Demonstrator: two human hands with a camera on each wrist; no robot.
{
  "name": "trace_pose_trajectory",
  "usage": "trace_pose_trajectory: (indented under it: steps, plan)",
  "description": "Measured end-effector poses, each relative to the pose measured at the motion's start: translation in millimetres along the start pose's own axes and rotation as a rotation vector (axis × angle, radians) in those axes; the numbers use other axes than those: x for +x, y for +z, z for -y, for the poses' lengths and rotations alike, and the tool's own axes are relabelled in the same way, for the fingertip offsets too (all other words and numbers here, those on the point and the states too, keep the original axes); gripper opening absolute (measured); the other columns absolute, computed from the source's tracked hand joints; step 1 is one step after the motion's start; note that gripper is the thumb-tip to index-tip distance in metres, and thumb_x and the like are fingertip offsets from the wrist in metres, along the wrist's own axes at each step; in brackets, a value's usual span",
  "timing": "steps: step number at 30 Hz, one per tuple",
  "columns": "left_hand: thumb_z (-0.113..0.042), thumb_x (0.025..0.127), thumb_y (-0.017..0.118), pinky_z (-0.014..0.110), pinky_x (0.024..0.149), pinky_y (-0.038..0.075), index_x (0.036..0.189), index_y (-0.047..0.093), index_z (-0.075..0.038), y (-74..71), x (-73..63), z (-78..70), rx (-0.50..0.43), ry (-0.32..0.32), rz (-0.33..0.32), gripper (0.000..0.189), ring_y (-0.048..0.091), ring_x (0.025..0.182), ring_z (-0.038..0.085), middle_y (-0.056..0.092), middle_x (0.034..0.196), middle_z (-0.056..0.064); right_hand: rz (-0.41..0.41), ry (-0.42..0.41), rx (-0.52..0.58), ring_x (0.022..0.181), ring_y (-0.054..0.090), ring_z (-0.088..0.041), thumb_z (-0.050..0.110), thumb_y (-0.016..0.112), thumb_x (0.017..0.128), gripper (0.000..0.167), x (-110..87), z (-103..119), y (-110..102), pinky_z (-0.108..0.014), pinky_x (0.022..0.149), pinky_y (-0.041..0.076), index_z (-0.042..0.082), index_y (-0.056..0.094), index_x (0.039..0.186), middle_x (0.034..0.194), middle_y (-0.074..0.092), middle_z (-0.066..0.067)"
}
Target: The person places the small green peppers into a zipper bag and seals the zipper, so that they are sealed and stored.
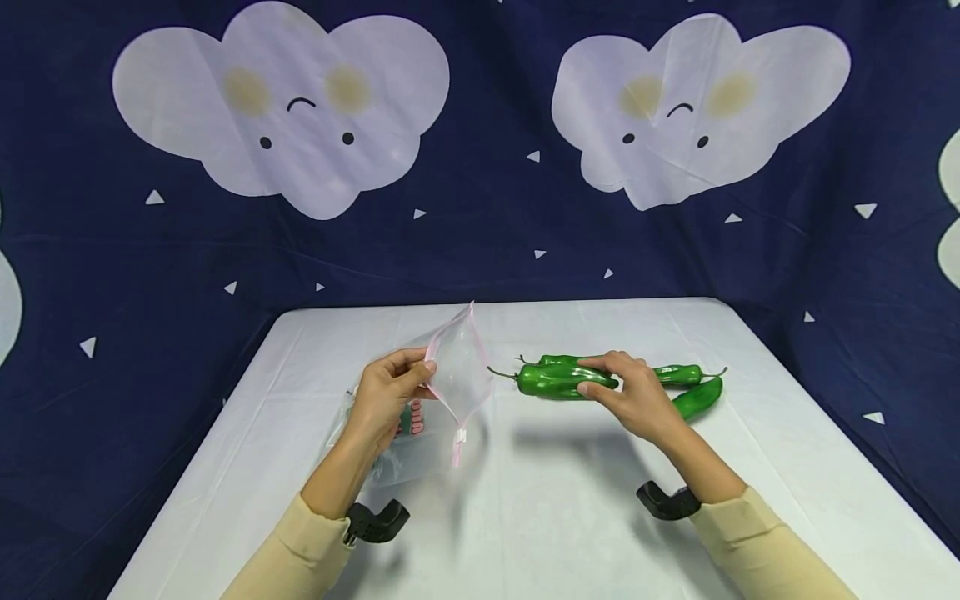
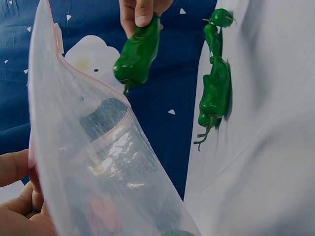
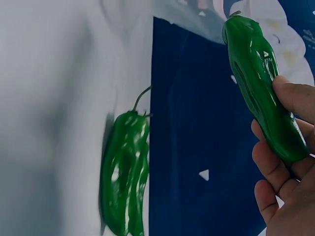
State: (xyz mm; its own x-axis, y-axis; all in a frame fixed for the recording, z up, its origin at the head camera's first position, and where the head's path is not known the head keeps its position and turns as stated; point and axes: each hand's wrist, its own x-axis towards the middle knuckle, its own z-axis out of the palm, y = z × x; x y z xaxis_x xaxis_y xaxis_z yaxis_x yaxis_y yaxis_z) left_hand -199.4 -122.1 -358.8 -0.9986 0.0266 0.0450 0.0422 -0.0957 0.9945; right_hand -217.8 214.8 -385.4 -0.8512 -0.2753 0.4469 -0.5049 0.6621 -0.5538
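Aloft, green pepper (image 1: 555, 382), jutting from right grip (image 1: 637, 400)

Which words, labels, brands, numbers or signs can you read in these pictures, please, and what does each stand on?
No readable text in any view.
Clear bag: pink and green marks show on or in it, too small and partly hidden to tell whether they are lettering.
Green peppers: no label visible.
Dark backdrop: clouds and small pale shapes, no readable words.
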Motion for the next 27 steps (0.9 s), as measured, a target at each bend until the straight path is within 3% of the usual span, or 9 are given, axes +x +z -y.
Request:
trace_pose_trajectory:
  steps: [9,22,27]
  plan:
    - [-0.006,0.092,0.059,0.025,0.066,0.060,0.118,0.056,0.010,0.0,-0.2,-0.4,0.001,0.000,-0.004,0.031,0.063,0.068,0.012,0.061,0.087,0.003,-0.018,-0.071,0.038,0.085,0.053,-0.011,0.024,0.075,0.080,0.036,9.9,17.0,5.9,-0.028,0.075,0.032,0.017,0.067,0.114,0.099,0.069,0.000]
    - [-0.005,0.092,0.059,0.025,0.066,0.060,0.119,0.056,0.010,0.5,0.1,0.0,-0.006,-0.002,0.001,0.031,0.063,0.070,0.014,0.061,0.086,0.002,-0.006,-0.107,0.048,0.091,0.058,-0.021,0.022,0.076,0.079,0.035,24.3,31.9,14.9,-0.031,0.078,0.031,0.014,0.068,0.112,0.098,0.069,-0.001]
    - [-0.005,0.092,0.059,0.025,0.066,0.060,0.119,0.056,0.010,0.6,-0.2,-0.4,-0.006,-0.001,0.001,0.031,0.063,0.069,0.013,0.061,0.084,-0.002,0.014,-0.108,0.033,0.088,0.057,-0.018,0.023,0.076,0.079,0.035,30.7,40.1,20.2,-0.031,0.078,0.031,0.013,0.068,0.111,0.096,0.069,-0.002]
